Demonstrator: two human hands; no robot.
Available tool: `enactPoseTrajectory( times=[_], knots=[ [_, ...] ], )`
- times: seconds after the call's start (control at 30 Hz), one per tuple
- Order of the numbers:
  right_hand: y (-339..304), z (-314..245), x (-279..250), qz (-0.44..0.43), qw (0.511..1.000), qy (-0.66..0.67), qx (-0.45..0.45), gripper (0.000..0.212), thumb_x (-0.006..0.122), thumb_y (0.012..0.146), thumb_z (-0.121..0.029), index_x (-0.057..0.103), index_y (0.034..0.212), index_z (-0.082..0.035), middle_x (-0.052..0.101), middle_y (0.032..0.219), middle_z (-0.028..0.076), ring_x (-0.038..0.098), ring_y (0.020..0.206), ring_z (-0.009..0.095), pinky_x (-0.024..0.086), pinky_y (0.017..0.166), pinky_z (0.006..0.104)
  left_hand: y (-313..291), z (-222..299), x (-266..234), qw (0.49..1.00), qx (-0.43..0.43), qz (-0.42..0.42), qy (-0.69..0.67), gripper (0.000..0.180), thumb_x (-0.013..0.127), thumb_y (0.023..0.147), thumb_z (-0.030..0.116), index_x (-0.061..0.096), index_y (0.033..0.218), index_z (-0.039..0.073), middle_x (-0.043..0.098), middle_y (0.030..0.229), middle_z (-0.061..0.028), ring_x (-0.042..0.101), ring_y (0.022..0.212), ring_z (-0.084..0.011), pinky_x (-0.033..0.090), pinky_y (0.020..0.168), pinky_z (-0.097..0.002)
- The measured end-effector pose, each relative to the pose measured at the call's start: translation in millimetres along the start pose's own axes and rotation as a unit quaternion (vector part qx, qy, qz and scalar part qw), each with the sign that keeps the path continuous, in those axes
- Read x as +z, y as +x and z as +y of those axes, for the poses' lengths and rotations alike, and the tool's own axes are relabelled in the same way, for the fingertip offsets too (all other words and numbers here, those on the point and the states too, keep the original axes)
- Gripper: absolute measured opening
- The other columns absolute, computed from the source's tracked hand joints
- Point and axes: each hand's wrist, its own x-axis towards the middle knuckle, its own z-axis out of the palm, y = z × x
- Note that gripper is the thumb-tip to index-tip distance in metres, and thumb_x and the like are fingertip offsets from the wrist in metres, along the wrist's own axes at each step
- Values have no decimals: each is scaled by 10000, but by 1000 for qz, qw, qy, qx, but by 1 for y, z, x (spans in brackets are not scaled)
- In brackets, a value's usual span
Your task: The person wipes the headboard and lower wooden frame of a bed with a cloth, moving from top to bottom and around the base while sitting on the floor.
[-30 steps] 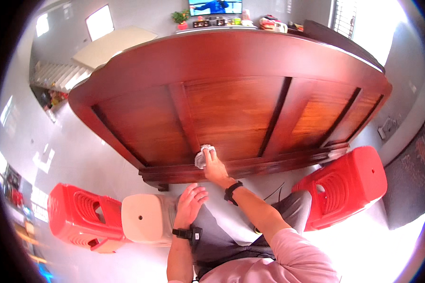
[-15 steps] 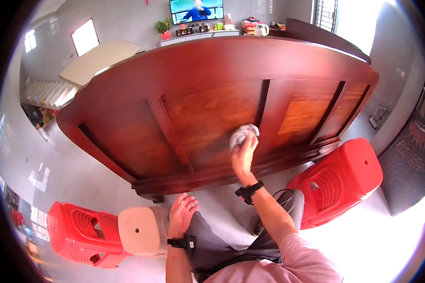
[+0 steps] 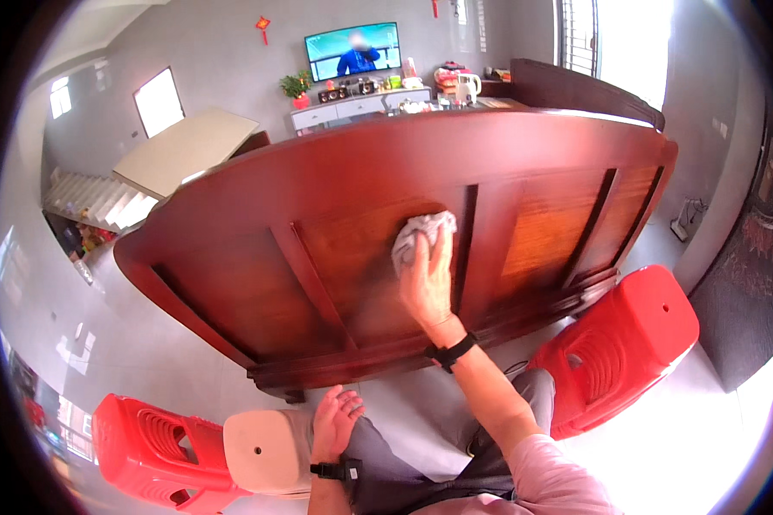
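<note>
My right hand (image 3: pixel 428 287) presses a crumpled pale cloth (image 3: pixel 417 237) against the wooden back of a long reddish-brown bench (image 3: pixel 318 180). The cloth sits high on a middle panel, left of a dark upright groove. My left hand (image 3: pixel 336 421) rests near my left knee, its fingers loosely apart and nothing visible in it. Both wrists wear black bands.
Red plastic stools stand on my right (image 3: pixel 627 352) and far left; a beige stool (image 3: pixel 262 451) is beside my left arm. Beyond the bench are a television (image 3: pixel 353 51), a low cabinet (image 3: pixel 361 105) and a potted plant (image 3: pixel 296 86). A dark textured panel (image 3: pixel 734 292) stands at right.
My right hand has moved the cloth up and slightly left on the panel. The view has tilted up, showing more of the far wall. My left hand stays by my knee.
</note>
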Motion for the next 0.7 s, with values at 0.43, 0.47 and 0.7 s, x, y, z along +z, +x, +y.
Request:
enactPoseTrajectory(
  times=[0.43,0.47,0.7],
  knots=[
    [-48,67,-10,-70,992,-90,-50,497,594,730,28,513,1218,-25,365,1339,291,378,1234,496,383,1022,510,3,-2,5,1000,-27,-3,15,331,515,943,150,475,1259,60,574,1170,-161,552,1075,-287,443,939,-445],
    [-60,73,-9,-69,992,-92,-49,497,594,730,28,513,1218,-25,365,1339,291,378,1234,496,383,1022,510,4,-3,6,1000,-28,-1,13,332,513,944,148,473,1260,57,573,1170,-163,553,1073,-288,444,938,-444],
    [-114,87,-1,-148,985,-88,-2,502,620,704,20,527,1191,-64,403,1276,255,403,1188,463,410,991,496,3,-1,16,999,-19,12,34,301,497,951,147,481,1242,72,569,1153,-149,552,1046,-275,443,927,-431]
  ],
)
